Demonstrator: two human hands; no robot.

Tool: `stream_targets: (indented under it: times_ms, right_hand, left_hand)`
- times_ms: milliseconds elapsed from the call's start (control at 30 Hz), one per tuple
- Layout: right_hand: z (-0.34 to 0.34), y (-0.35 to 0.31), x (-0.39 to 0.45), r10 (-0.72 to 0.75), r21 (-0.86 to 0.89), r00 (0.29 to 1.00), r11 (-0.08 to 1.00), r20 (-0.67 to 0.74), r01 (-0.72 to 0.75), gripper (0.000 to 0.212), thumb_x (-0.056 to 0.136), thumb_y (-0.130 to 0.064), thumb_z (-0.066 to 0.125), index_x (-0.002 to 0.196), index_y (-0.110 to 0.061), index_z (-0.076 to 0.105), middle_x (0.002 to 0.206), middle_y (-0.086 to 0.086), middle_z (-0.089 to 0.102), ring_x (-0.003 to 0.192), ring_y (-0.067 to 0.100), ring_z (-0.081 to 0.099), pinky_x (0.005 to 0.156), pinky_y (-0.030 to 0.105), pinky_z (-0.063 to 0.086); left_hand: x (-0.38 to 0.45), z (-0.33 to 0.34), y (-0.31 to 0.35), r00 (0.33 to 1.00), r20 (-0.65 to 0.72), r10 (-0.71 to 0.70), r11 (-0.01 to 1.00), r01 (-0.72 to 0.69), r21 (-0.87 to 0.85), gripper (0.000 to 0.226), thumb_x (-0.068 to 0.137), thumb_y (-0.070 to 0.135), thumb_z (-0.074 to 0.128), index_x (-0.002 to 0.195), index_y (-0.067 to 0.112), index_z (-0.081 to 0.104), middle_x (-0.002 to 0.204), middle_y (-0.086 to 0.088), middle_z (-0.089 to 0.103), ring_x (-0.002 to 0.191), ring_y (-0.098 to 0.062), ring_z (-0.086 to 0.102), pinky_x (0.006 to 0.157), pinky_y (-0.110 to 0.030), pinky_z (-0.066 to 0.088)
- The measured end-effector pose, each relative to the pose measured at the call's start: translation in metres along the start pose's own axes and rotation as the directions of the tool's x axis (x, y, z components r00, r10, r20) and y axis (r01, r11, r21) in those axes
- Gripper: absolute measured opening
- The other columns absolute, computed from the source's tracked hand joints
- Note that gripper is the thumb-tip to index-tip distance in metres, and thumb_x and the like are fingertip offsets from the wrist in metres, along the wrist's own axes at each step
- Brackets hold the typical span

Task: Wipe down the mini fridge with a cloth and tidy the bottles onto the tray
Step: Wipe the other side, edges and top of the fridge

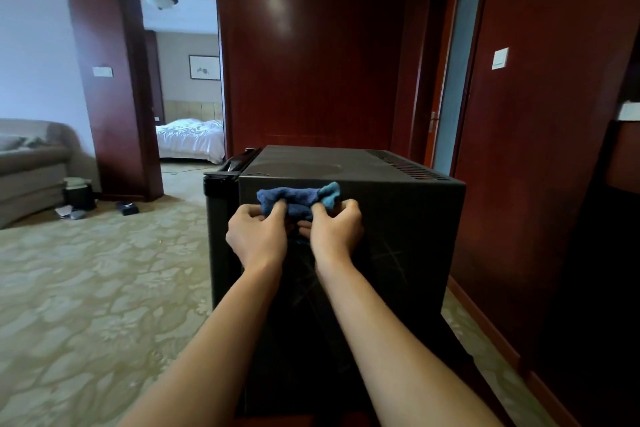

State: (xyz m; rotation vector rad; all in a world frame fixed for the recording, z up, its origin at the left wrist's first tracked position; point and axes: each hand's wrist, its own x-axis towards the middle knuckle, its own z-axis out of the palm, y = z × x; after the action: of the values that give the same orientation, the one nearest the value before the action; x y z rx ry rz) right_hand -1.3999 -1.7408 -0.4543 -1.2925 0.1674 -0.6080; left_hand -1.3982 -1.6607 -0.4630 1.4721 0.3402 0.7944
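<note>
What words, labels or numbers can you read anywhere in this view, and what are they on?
None can be read.
Fridge: no brand, label or number shows on the sides in view.
Cloth: plain blue, no tag visible.
Framed picture in the far room: too small and blurred to tell any writing.
Wall switches: blank.

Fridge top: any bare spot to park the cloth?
Yes: the fridge top is bare between the vent slots on the right and the door edge on the left. The near face is crowded: left hand, right hand, cloth.
</note>
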Motion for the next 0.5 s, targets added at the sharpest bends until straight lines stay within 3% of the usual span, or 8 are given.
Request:
stream_targets:
  times_ms: [67, 233, 300, 400, 500]
  right_hand:
    - [-0.003, -0.010, 0.005, -0.017, 0.014, 1.000, 1.000, 0.013, 0.017, 0.016, 0.086, -0.004, 0.064, 0.084, -0.014, 0.051, 0.084, 0.014, 0.070, 0.057, 0.019, 0.072, 0.053, 0.032, 0.060]
    - [-0.009, -0.033, 0.020, -0.209, -0.146, 0.978, 0.967, 0.023, 0.210, 0.017, 0.087, -0.009, 0.065, 0.080, -0.014, 0.050, 0.083, 0.013, 0.068, 0.049, 0.016, 0.069, 0.047, 0.034, 0.058]
    - [-0.009, -0.027, 0.018, -0.204, -0.173, 0.979, 0.963, 0.026, 0.205, 0.013, 0.088, -0.010, 0.064, 0.085, -0.013, 0.051, 0.088, 0.013, 0.066, 0.050, 0.016, 0.069, 0.049, 0.036, 0.059]
    - [-0.009, -0.003, 0.009, -0.205, -0.216, 0.979, 0.955, 0.007, 0.202, 0.012, 0.089, -0.012, 0.063, 0.092, -0.015, 0.051, 0.089, 0.008, 0.063, 0.051, 0.013, 0.069, 0.055, 0.038, 0.061]
    - [-0.013, 0.019, 0.000, -0.146, -0.214, 0.989, 0.967, -0.009, 0.140, 0.014, 0.090, -0.012, 0.063, 0.094, -0.017, 0.051, 0.090, 0.007, 0.063, 0.053, 0.011, 0.070, 0.057, 0.037, 0.061]
  left_hand:
    - [0.002, 0.002, 0.009, 0.999, 0.011, 0.032, 0.999, -0.032, 0.001, 0.023, 0.075, 0.037, 0.077, 0.075, 0.018, 0.064, 0.073, 0.000, 0.070, 0.078, -0.017, 0.068, 0.083, -0.039, 0.055]
    - [0.010, 0.012, 0.035, 0.990, 0.046, 0.131, 0.991, -0.131, 0.000, 0.023, 0.074, 0.039, 0.077, 0.073, 0.019, 0.065, 0.069, 0.004, 0.068, 0.072, -0.011, 0.065, 0.070, -0.027, 0.049]
    - [0.009, 0.012, 0.028, 0.991, 0.048, 0.122, 0.992, -0.123, 0.019, 0.023, 0.075, 0.038, 0.076, 0.073, 0.018, 0.064, 0.070, 0.003, 0.068, 0.070, -0.010, 0.064, 0.069, -0.026, 0.049]
    - [0.000, 0.006, 0.005, 0.992, 0.031, 0.121, 0.991, -0.123, 0.048, 0.024, 0.078, 0.037, 0.075, 0.070, 0.021, 0.058, 0.068, 0.006, 0.064, 0.063, -0.002, 0.058, 0.053, -0.010, 0.039]
    - [-0.005, -0.002, -0.015, 0.994, 0.049, 0.098, 0.991, -0.102, 0.084, 0.024, 0.079, 0.036, 0.076, 0.071, 0.023, 0.057, 0.070, 0.005, 0.064, 0.064, -0.004, 0.059, 0.050, -0.013, 0.034]
